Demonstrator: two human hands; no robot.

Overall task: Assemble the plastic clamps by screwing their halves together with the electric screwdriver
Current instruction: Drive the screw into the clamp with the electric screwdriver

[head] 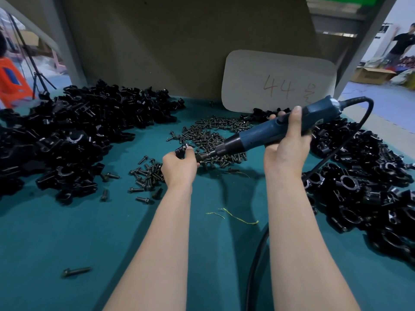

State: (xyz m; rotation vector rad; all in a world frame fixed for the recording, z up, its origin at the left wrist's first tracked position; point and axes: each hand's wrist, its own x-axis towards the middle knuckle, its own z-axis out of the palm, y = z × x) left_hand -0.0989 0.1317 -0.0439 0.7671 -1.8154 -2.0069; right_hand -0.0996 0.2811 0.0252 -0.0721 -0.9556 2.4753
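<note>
My left hand (179, 168) grips a small black plastic clamp (181, 150) just above the green table mat (67, 239). My right hand (287, 143) is wrapped round the blue electric screwdriver (269, 131), which slants down to the left. Its black nose and bit (205, 156) reach the clamp at my left fingers. A heap of dark screws (208, 135) lies behind and under the tool. Loose clamp halves (74, 135) are piled at the left. Assembled clamps (359, 194) are piled at the right.
The screwdriver's black cable (258, 254) loops from its rear down the right side of the mat. A white card marked 44 (278, 81) leans on the brown back panel. A stray screw (76, 271) lies near left. A person (402, 46) stands far right.
</note>
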